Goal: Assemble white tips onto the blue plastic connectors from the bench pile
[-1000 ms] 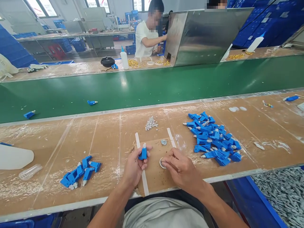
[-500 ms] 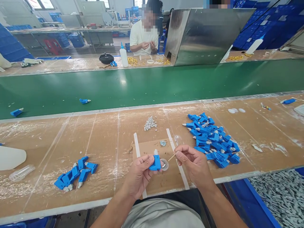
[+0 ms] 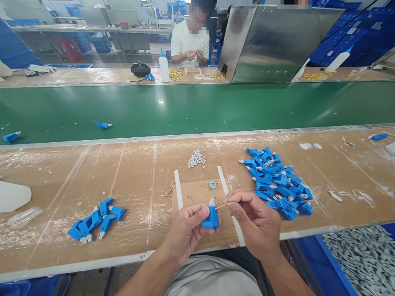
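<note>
My left hand (image 3: pixel 189 230) grips a blue plastic piece (image 3: pixel 211 218) with a pale tip pointing up. Between the thumb and fingers of my right hand (image 3: pixel 254 218) is a thin wooden stick (image 3: pixel 221 206), its end at the upper part of that piece. Beneath my hands lies a cardboard sheet (image 3: pixel 197 193) with white strips along both sides. A small light-blue blob (image 3: pixel 212 185) rests on it, with another stick beside it. Small grey pieces (image 3: pixel 196 158) are heaped just behind the sheet. The round clear dish is hidden now.
A large pile of blue pieces (image 3: pixel 277 181) lies right, a smaller group (image 3: pixel 95 220) left. A white bottle (image 3: pixel 14 196) and clear plastic container (image 3: pixel 25 217) are at far left. Beyond a green belt (image 3: pixel 173 107) sits a person (image 3: pixel 189 43). A blue bin (image 3: pixel 321 263) of grey pieces stands lower right.
The blue piece in my left hand has moved right, over the dish. The stick in my right hand has come to it. Two blue pieces on the green belt have shifted left in view.
</note>
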### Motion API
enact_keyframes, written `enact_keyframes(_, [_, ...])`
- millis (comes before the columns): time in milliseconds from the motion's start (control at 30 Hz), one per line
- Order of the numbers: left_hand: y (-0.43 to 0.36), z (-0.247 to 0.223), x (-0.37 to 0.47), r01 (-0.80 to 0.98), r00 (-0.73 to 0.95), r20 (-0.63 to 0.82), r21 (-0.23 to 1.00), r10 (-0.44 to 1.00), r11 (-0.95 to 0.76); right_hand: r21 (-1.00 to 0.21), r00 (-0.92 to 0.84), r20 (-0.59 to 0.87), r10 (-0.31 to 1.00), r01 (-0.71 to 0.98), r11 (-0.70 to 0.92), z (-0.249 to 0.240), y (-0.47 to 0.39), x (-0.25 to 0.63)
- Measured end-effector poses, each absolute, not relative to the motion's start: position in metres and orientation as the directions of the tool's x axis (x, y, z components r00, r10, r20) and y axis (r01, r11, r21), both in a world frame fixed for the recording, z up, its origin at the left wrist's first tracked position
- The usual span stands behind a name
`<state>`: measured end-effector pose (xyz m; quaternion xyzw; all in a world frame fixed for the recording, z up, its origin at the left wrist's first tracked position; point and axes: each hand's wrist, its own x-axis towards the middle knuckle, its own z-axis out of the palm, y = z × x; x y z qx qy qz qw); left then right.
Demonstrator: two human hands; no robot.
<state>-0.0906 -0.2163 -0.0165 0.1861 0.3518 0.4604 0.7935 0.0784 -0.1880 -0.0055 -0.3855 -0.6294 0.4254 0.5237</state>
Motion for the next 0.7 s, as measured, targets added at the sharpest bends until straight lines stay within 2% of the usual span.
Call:
enact_keyframes(200, [-0.2152, -0.0198, -0.09, -0.606, 0.334, -0.386, 0.611, 0.86, 0.509, -0.932, -0.197, 0.334, 0.922, 0.078, 0.354, -0.0116, -0.1894, 0.0811])
enact_keyframes(467, [-0.2155, -0.0241, -0.0896, -0.604, 0.348, -0.367, 0.616, 0.862, 0.506, -0.844, -0.258, 0.451, 0.854, 0.186, 0.502, -0.0092, -0.1869, 0.0839])
enact_keyframes(700, [-0.213, -0.0233, -0.0894, -0.594, 0.355, -0.359, 0.626, 0.863, 0.505, -0.822, -0.286, 0.476, 0.832, 0.191, 0.536, -0.0059, -0.1871, 0.0814])
